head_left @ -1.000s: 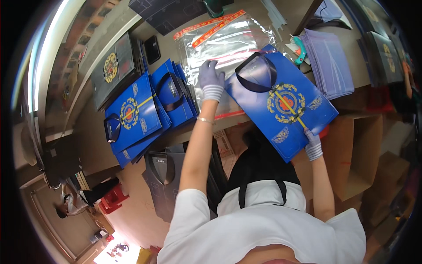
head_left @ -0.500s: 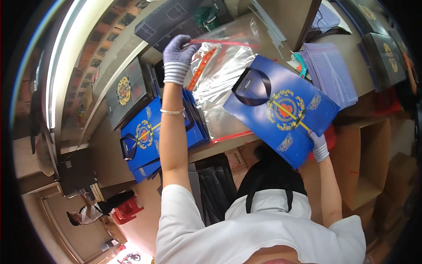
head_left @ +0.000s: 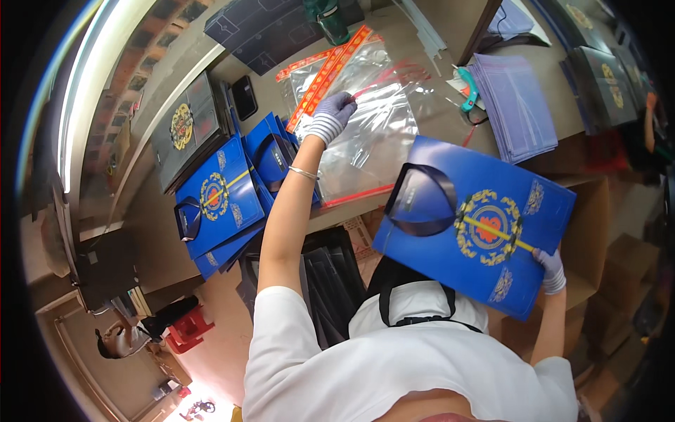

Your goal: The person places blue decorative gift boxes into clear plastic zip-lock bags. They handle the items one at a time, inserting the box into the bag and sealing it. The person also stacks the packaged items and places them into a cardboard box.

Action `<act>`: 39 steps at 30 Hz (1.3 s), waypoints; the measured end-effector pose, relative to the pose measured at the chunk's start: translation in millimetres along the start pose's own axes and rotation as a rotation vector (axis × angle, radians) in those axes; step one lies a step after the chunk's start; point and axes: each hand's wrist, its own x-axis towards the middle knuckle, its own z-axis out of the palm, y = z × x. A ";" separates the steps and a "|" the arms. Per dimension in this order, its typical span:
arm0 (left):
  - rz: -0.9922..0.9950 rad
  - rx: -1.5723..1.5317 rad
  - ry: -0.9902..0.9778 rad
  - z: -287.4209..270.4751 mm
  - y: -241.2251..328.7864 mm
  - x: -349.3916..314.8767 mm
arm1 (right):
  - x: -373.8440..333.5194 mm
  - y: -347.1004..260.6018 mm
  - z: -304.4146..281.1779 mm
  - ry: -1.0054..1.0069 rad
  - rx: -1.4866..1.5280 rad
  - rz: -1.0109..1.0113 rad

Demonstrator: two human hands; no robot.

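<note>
My right hand, in a striped glove, grips the lower right edge of a blue paper gift bag. This bag has a gold and red emblem, a yellow strip and a dark ribbon handle, and is held tilted at the table's front edge. Above the table, my gloved left hand is closed on the red-edged top of a clear plastic bag. Beneath lie more clear bags, with red strips with gold patterns across them. Near my left forearm rests a pile of blue gift bags.
Dark boxes and a phone lie at the left. At the back sit a black box and a green container. A teal cutter is beside pale purple sheets. An open carton stands right; a person is far left.
The blue gift bag has moved right and toward me in my right hand. My left hand has come nearer and to the right with the clear bag's edge, and more of the red strips now shows.
</note>
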 end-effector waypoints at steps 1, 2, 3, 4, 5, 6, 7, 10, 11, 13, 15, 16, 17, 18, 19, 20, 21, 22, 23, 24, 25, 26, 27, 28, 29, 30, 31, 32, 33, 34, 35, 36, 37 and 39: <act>-0.029 0.038 -0.036 -0.2 4.3 0.6 | -6.2 2.1 10.9 0.008 0.032 0.001; -0.060 0.077 -0.070 -1.6 8.3 0.3 | -11.0 3.9 24.1 0.013 0.064 0.002; -0.089 0.119 -0.108 -3.4 17.3 -0.9 | -12.2 6.1 40.5 0.074 0.073 -0.027; -0.146 0.192 -0.157 -7.5 43.4 -8.1 | -8.6 12.9 38.5 0.065 0.037 -0.044; -0.129 0.227 -0.199 -5.9 49.5 -8.3 | -2.9 21.2 36.0 0.055 0.001 -0.061; -0.127 0.276 -0.234 -11.0 53.0 -14.7 | 3.1 27.3 36.7 0.026 -0.030 -0.072; -0.083 0.251 -0.202 -13.4 54.6 -20.8 | 6.9 25.5 43.9 0.012 -0.021 -0.078; 0.051 0.244 -0.098 -21.8 72.3 -36.5 | 20.1 18.4 59.1 -0.014 -0.009 -0.088; 0.091 0.290 -0.059 -27.1 85.8 -39.8 | 26.0 23.4 54.9 -0.013 -0.013 -0.081; 0.201 0.443 0.058 -37.3 95.0 -48.0 | 26.7 16.4 57.9 -0.043 -0.035 -0.077; 0.247 0.573 0.103 -45.7 106.3 -54.0 | 11.6 -4.9 67.3 -0.087 0.015 -0.079; 0.262 0.638 0.125 -48.9 108.2 -59.6 | 5.1 -14.4 74.3 -0.113 0.037 -0.074; 0.303 0.655 0.144 -48.7 103.5 -64.9 | 1.7 -19.0 78.5 -0.111 0.061 -0.060; 0.362 0.634 0.132 -46.8 109.8 -72.3 | -3.0 -22.3 80.2 -0.098 0.084 -0.050; 0.383 0.652 0.111 -44.6 117.3 -79.6 | -6.9 -24.2 80.3 -0.081 0.107 -0.044; 0.406 0.672 0.091 -41.8 125.3 -87.4 | -1.3 -13.2 71.4 -0.063 0.092 -0.066; 0.411 0.712 0.087 -34.2 135.8 -94.5 | 7.9 7.5 53.9 -0.031 0.078 -0.088; 0.426 0.742 0.076 -29.1 136.8 -101.7 | 11.3 10.3 52.2 -0.014 0.060 -0.106; 0.416 0.769 0.072 -22.6 134.2 -108.1 | 7.6 14.3 55.2 0.033 0.079 -0.090; 0.401 0.801 0.073 -19.0 130.2 -114.8 | 4.9 15.5 59.7 0.045 0.100 -0.117; 0.429 0.814 0.113 -14.7 128.0 -122.2 | 2.3 22.7 61.0 0.057 0.124 -0.142; 0.444 0.779 0.127 -9.9 120.7 -125.7 | 0.2 31.5 60.2 0.070 0.148 -0.167; 0.435 0.751 0.121 -6.6 119.5 -132.1 | -5.0 37.7 50.6 -0.008 0.037 -0.132; 0.428 0.723 0.115 -3.2 118.8 -138.5 | -5.5 43.6 45.2 0.012 0.007 -0.129; 0.392 0.667 0.110 -0.1 117.0 -144.8 | -5.9 48.8 41.0 0.032 -0.022 -0.127; 0.366 0.612 0.107 2.2 115.0 -147.4 | -5.9 49.8 42.9 0.056 -0.048 -0.131; 0.339 0.557 0.103 5.4 113.0 -150.3 | -3.9 54.0 48.4 0.114 0.025 -0.183; 0.352 0.511 0.110 10.4 110.0 -154.1 | -4.7 56.0 44.8 0.134 0.027 -0.199; 0.360 0.470 0.116 12.4 107.5 -159.2 | -4.3 59.0 41.7 0.149 0.033 -0.212; 0.369 0.429 0.121 13.4 105.7 -162.7 | -3.8 61.9 38.1 0.164 0.039 -0.224; 0.385 0.474 0.101 14.7 105.0 -163.8 | -3.3 64.7 33.3 0.158 0.048 -0.202; 0.373 0.501 0.142 16.6 102.4 -165.8 | -3.9 67.0 27.7 0.149 0.051 -0.175; 0.362 0.528 0.184 18.5 98.4 -166.1 | -4.1 70.0 24.9 0.141 0.054 -0.148; 0.299 0.597 0.275 21.4 86.5 -172.8 | -3.5 77.0 27.6 0.163 0.157 -0.164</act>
